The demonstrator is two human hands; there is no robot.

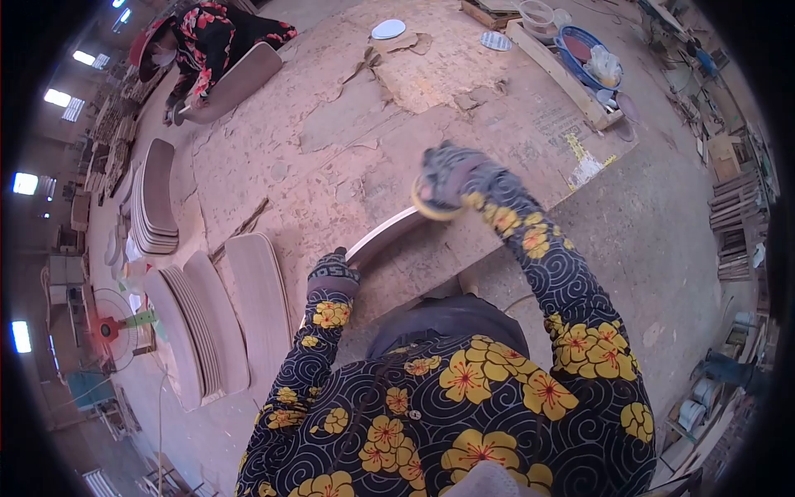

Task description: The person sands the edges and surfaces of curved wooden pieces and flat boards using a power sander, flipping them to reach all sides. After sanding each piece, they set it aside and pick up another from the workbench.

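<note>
A curved wooden board (383, 238) stands on its edge near the front of the worktable, its pale upper edge facing me. My left hand (334, 273), in a grey patterned glove, is closed around the near left end of this board. My right hand (450, 178), also gloved and slightly blurred, is closed on a round pad with a yellow rim (437, 211). The pad rests at the board's right end, against its upper edge. The glove covers most of the pad, so its kind cannot be made out.
Stacked curved boards (195, 331) stand at the left, with another stack (155, 199) farther back. Across the table a co-worker (207, 50) handles a similar board (236, 87). A blue basket (571, 62) and a wooden rail (563, 79) lie at the far right. A fan (108, 329) stands left.
</note>
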